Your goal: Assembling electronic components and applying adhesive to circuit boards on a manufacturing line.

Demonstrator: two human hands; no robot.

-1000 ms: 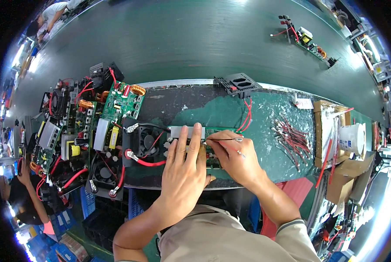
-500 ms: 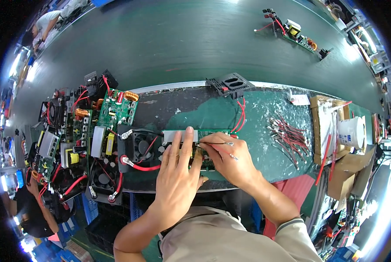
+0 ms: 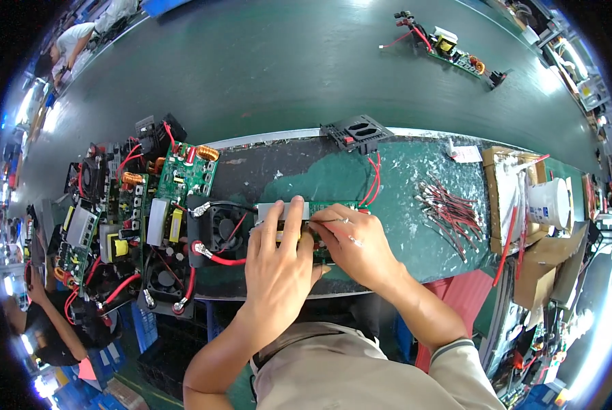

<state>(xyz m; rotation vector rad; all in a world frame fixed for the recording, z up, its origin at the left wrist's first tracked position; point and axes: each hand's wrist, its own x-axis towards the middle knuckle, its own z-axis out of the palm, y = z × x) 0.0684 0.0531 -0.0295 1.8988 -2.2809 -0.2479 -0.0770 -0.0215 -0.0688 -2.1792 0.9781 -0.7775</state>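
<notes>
A green circuit board (image 3: pixel 334 206) lies in front of me, partly hidden by both hands. My left hand (image 3: pixel 275 277) rests over it with fingers stretched out, next to a pale grey block (image 3: pixel 265 213). In a pinch, the fingers of my right hand (image 3: pixel 360 256) hold thin lead wires (image 3: pixel 328 221) against the board; their bare terminals stick out over the back of the hand. The exact contact point is hidden. At the board's left end sits a fan panel (image 3: pixel 225 229) with thick red and black cables. Red wires link the board to a black socket panel (image 3: pixel 360 131).
Several boards with fans (image 3: pixel 157 225) crowd the left. A pile of red and black wires (image 3: pixel 453 212) lies at right, beside a cardboard box (image 3: pixel 494 205) and white tub (image 3: pixel 550 205). Another assembly (image 3: pixel 456 58) sits on the conveyor belt (image 3: pixel 285 75). A co-worker's arm (image 3: pixel 56 314) shows lower left.
The assembly on the belt has shifted slightly left. My right hand has moved a little with the wires, and their terminals sit closer to its knuckles. My left hand stays over the board.
</notes>
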